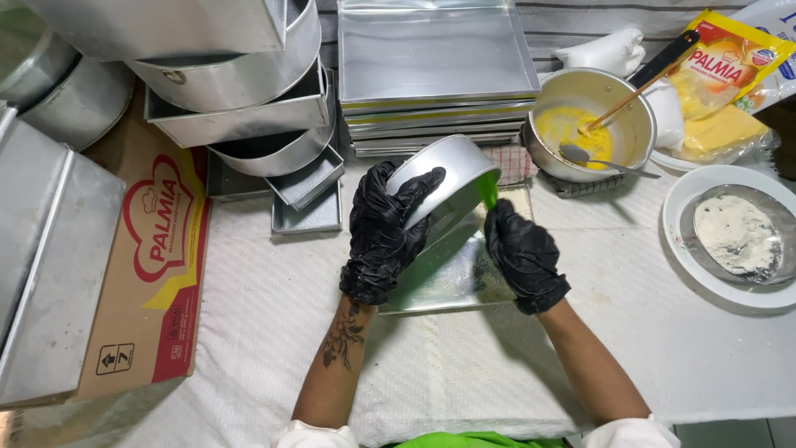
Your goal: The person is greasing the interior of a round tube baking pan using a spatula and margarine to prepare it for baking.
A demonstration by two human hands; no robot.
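Both hands wear black gloves. My left hand (pixel 383 232) grips a round metal cake pan (pixel 444 172), tilted on its side with the opening facing right. My right hand (pixel 522 255) is shut on a green brush (pixel 487 192) whose tip reaches into the pan's opening. Under both hands lies a flat square metal tray (pixel 448 278) on the white cloth.
A stack of rectangular trays (pixel 435 75) stands behind. Piled round and square pans (pixel 240 91) sit at back left beside a cardboard box (pixel 145 274). A saucepan of yellow fat (pixel 584 124), yellow margarine packets (pixel 721 79) and a plate with a flour dish (pixel 734 236) stand right.
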